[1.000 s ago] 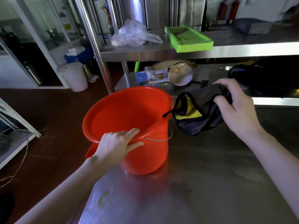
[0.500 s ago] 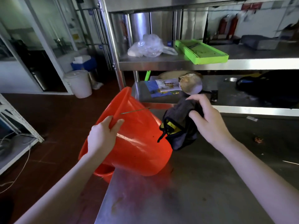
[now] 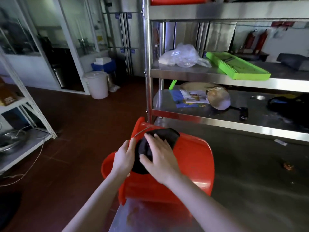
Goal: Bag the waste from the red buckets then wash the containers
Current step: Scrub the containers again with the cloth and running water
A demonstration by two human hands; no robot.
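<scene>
A red bucket [image 3: 189,164] lies tipped on its side at the left end of the steel table [image 3: 250,190], its mouth facing left over the table's edge. My left hand [image 3: 123,159] grips the bucket's rim. A black bag [image 3: 143,148] is draped over the rim and upper wall. My right hand [image 3: 160,156] lies over the bag and holds its fabric between thumb and fingers against the bucket. Below the mouth, a second red bucket [image 3: 106,169] shows partly, off the table. The tipped bucket's inside is hidden.
A steel shelf rack [image 3: 147,64] stands right behind the bucket, holding a clear plastic bag [image 3: 182,57], a green tray [image 3: 237,67] and papers. A white lidded bin [image 3: 97,84] stands on the brown floor. A small scrap [image 3: 288,166] lies on the table.
The bucket has tipped from upright fully onto its side, mouth to the left. My right hand has carried the black bag from beside the bucket onto its rim, next to my left hand.
</scene>
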